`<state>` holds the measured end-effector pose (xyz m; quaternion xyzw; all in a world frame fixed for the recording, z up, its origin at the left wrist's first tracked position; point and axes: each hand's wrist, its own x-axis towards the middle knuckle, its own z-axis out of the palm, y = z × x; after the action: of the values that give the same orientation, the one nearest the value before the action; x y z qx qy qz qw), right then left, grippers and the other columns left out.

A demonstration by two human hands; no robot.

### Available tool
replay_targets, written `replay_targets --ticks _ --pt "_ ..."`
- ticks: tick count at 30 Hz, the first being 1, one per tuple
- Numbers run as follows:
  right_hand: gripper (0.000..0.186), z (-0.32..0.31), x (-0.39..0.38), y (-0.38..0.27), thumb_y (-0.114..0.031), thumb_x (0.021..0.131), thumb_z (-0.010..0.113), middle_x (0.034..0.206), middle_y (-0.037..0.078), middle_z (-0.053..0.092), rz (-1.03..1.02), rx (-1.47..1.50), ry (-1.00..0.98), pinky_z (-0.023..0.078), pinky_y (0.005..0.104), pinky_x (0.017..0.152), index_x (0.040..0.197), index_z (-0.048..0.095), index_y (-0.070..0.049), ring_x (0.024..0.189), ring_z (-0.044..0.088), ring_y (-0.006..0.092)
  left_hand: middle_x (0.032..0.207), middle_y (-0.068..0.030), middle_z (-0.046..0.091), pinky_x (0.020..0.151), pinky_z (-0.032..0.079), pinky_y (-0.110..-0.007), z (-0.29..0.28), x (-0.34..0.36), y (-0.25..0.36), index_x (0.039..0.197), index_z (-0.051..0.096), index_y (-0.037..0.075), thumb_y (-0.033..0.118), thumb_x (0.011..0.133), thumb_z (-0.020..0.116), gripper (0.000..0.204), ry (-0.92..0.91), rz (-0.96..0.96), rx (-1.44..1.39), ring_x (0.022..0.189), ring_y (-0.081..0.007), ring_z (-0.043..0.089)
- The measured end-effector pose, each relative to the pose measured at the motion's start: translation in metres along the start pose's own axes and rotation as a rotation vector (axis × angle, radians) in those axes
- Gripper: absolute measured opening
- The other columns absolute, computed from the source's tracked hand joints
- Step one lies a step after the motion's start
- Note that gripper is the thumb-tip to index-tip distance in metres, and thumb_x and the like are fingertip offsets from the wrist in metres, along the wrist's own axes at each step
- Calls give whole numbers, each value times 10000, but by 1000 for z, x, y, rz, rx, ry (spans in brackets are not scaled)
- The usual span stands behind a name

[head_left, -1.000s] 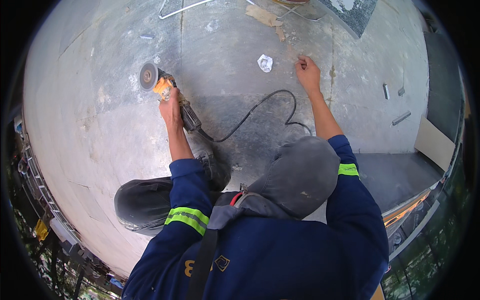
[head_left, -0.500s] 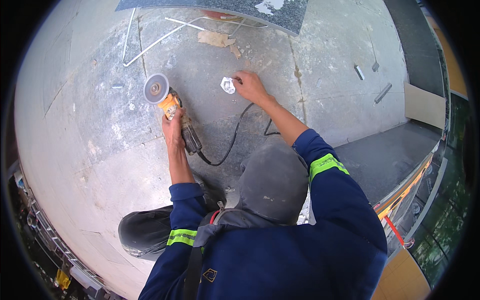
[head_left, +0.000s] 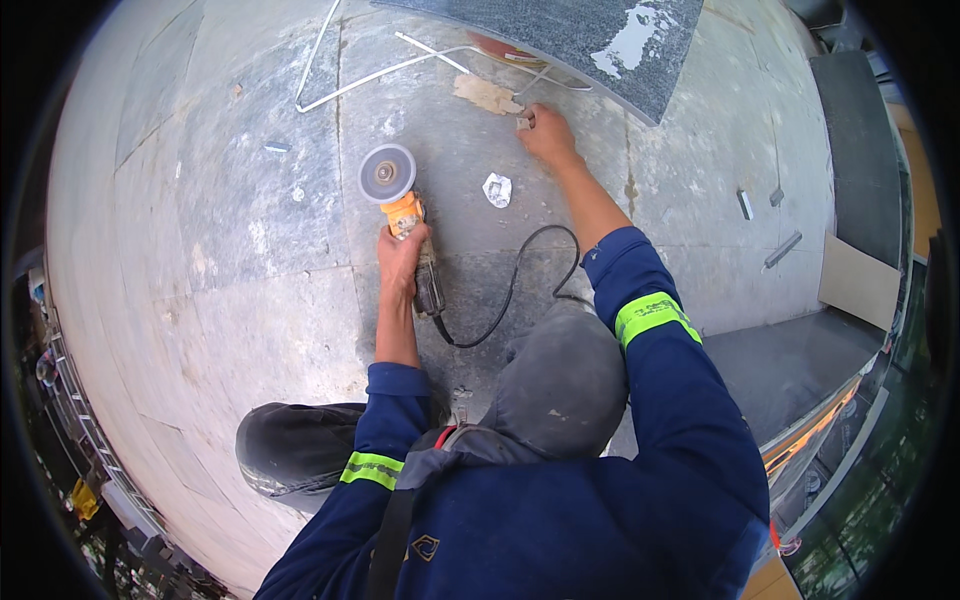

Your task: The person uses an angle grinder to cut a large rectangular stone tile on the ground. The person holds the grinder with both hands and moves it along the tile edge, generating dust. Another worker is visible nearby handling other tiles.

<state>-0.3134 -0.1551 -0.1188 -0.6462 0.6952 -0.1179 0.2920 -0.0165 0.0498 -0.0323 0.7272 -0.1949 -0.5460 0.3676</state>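
My left hand (head_left: pixel 400 255) is wrapped round the body of an orange and black angle grinder (head_left: pixel 405 212), its grey disc (head_left: pixel 386 172) pointing away from me and its black cord (head_left: pixel 515 280) looping rightward over the floor. Ahead and to the right, my right hand (head_left: pixel 548 135) has its fingers bent in a pinch on what looks like a small tan fragment (head_left: pixel 522 123), at the edge of some torn tan scraps (head_left: pixel 488 95). A crumpled white piece (head_left: pixel 497 190) lies on the concrete between the grinder and my right hand.
A speckled grey slab (head_left: pixel 640 75) is at the top, beside a bent white strip (head_left: pixel 320 100). Small offcuts (head_left: pixel 783 248) lie to the right, by a dark ledge (head_left: pixel 770 370) and a beige board (head_left: pixel 858 280). A railing (head_left: pixel 85 420) runs along the far left.
My right hand has moved from the crumpled white piece forward to the tan scraps. The grinder, still in my left hand, is turned slightly more upright. The whole view has shifted.
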Motion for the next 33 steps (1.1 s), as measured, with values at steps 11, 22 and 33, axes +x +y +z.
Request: replay_targets --ticks 11,22,33 --pt "347 -32 -33 41 -103 1020 762 1028 85 779 357 839 96 584 281 697 1319 649 32 832 726 143 999 -105 718 721 560 -371 -16 22 -40 1205 647 -30 186 785 836 509 203 44 76 797 -201 679" --pt "414 -62 -61 90 -67 987 754 1139 168 765 445 1074 349 655 341 806 1369 649 57 938 782 242 1059 -127 751 821 567 -384 -22 31 -49 1221 674 -52 231 760 855 570 246 14 14 887 -225 700" --pt "272 7 -78 17 -286 917 810 989 204 806 74 48 296 607 498 865 1036 787 -42 938 786 400 1014 -103 719 742 564 -372 -47 35 -53 1207 649 -46 202 775 853 538 341 49 13 824 -201 684"
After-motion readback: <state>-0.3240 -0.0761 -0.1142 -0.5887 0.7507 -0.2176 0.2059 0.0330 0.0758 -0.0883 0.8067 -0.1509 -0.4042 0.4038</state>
